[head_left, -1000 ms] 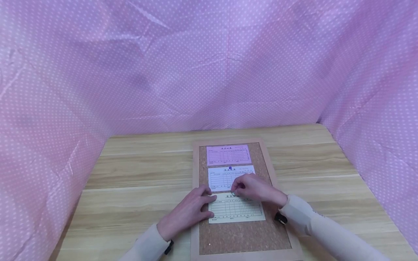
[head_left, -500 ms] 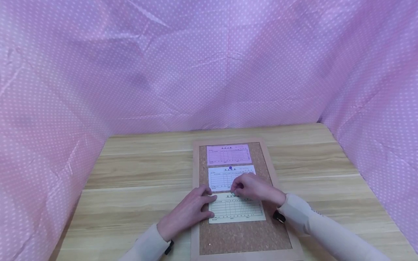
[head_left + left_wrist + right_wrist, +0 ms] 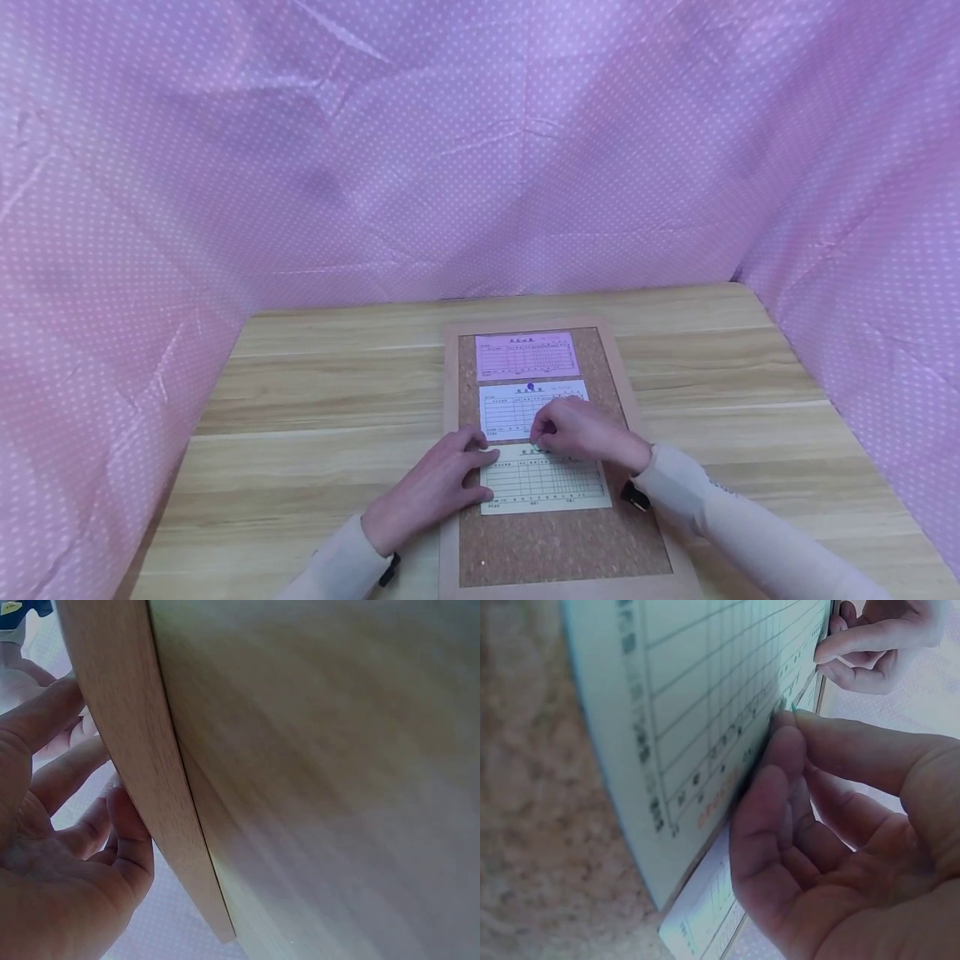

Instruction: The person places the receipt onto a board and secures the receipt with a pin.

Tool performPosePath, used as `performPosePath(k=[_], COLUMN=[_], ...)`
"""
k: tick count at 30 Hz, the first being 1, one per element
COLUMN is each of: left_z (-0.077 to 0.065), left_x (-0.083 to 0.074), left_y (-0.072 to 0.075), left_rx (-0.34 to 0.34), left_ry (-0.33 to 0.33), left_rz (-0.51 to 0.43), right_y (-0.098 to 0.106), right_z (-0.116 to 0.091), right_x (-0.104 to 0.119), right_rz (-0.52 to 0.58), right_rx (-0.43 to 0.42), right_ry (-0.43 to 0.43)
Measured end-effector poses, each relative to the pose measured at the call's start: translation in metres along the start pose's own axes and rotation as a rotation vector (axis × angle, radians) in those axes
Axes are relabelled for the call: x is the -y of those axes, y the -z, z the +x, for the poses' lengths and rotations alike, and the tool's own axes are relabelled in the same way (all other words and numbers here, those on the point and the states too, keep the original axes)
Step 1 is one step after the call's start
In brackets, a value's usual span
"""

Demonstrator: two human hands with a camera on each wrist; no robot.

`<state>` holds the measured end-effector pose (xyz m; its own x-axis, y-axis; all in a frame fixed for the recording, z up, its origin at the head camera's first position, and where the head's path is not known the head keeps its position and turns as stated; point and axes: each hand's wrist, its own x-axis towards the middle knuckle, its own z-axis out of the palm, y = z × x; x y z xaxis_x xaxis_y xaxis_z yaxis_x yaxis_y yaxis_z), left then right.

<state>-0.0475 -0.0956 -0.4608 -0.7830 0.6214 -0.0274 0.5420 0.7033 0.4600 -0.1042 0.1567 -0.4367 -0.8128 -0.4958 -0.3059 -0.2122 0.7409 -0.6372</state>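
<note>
A pale yellow printed form (image 3: 542, 487) lies on a cork board (image 3: 558, 546) with a wooden frame. My left hand (image 3: 431, 487) rests its thumb and fingertips on the form's left edge. At the form's top middle, my right hand (image 3: 588, 433) pinches a small pushpin (image 3: 794, 709) between thumb and index finger. Only a bit of teal shows in the right wrist view, and the fingers hide the pin's tip. Just above is a white form (image 3: 501, 412), partly covered by my right hand, with a purple pushpin (image 3: 530, 387) at its top.
A pink form (image 3: 525, 358) lies at the board's far end. The board rests on a wood-grain table (image 3: 322, 400), its frame (image 3: 142, 742) seen edge-on in the left wrist view. A pink dotted cloth (image 3: 480, 150) hangs behind and at both sides.
My right wrist and forearm have shifted slightly left and down, while the fingers stay at the yellow form's top edge. The left hand has hardly moved.
</note>
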Motion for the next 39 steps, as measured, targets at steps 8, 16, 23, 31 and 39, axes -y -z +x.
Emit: performPosePath(k=[8,16,23,31,39], left_z=[-0.001,-0.002,-0.001,0.000,0.000], left_x=[0.000,-0.002,-0.002,-0.002,-0.001], left_y=[0.000,0.000,0.000,-0.001,-0.001], left_rx=[-0.016,-0.004,-0.004,0.003,-0.009], left_ry=[-0.014,0.001,0.012,0.006,0.000], left_rz=[0.002,-0.004,0.001,0.001,-0.001], right_y=[0.001,0.000,-0.002,-0.003,-0.001], right_z=[-0.001,-0.002,0.000,-0.002,-0.006], right_x=[0.005,0.008,0.009,-0.001,-0.016], right_rz=[-0.014,-0.027,-0.041,0.000,0.011], right_rx=[-0.006,-0.001,-0.013,-0.024,-0.031], right_ry=[0.008,-0.015,-0.030,0.018,0.170])
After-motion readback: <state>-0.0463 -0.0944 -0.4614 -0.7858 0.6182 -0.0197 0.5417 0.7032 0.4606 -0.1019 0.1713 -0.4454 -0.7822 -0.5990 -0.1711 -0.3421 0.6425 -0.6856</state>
